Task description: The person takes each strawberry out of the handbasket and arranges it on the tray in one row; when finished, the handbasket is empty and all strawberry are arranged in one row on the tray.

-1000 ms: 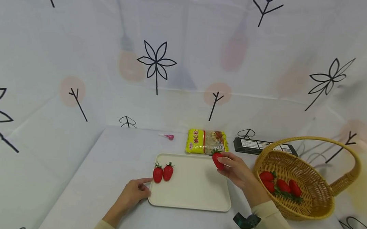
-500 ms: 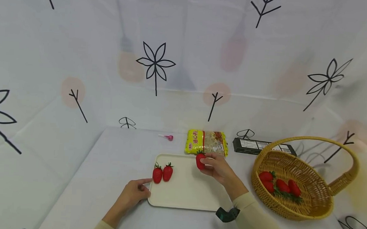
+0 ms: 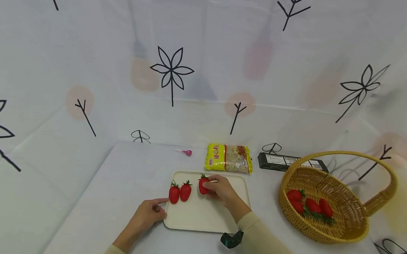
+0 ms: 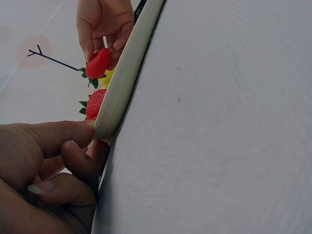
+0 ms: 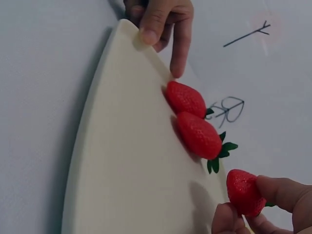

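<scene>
My right hand (image 3: 221, 190) pinches a red strawberry (image 3: 203, 185) by thumb and fingertips, its green leaves pointing away, over the upper middle of a cream tray (image 3: 199, 219). In the right wrist view the held strawberry (image 5: 242, 192) hangs above its shadow on the tray. Two more strawberries (image 3: 174, 194) (image 3: 185, 191) lie side by side at the tray's left end. My left hand (image 3: 148, 211) holds the tray's left edge; in the right wrist view its thumb rests on the rim, and the index finger reaches along the edge to the nearest strawberry.
A wicker basket (image 3: 354, 224) with a tall handle stands at the right, several strawberries inside. Behind the tray lie a yellow food packet (image 3: 229, 158), a pink lollipop (image 3: 188, 153) and a long black box (image 3: 277, 161). A patterned white cloth (image 3: 197, 123) hangs at the back.
My right hand has carried the strawberry left and lower, from the tray's upper right corner to beside the two lying strawberries. The left hand has stayed at the tray's left edge.
</scene>
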Demonstrator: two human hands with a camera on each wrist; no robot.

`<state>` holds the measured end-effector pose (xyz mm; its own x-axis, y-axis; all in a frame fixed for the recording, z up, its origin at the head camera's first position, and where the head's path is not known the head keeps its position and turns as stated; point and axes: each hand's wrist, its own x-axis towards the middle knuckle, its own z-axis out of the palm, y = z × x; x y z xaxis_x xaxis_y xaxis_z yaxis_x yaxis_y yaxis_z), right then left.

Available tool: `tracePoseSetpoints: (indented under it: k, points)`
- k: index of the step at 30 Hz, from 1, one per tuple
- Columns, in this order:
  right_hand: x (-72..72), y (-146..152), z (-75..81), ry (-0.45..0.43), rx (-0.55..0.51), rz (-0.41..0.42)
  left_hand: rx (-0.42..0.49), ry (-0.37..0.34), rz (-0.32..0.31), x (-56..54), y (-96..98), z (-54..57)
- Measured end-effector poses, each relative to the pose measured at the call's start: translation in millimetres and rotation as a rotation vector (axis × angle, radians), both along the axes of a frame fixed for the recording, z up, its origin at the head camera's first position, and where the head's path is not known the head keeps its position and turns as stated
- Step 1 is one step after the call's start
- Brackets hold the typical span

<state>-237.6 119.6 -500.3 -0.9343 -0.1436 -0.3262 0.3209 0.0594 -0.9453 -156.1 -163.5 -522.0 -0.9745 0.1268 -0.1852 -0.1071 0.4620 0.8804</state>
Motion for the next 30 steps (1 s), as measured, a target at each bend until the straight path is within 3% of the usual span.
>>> tracePoseSetpoints:
  k: [5,17,30]
  points:
    - [2.2,-13.8,-7.7,0.047,0.093,0.04,-0.001,0.004,-0.003,0.0,-0.5,-0.9]
    - [8.5,-26.9,-9.2,0.18,0.313,0.076,0.019,-0.003,0.018,2.6,0.2,3.1]
    - [12.8,-29.9,-8.4,0.211,0.374,0.101,0.031,-0.005,0.015,2.9,-0.7,2.0]
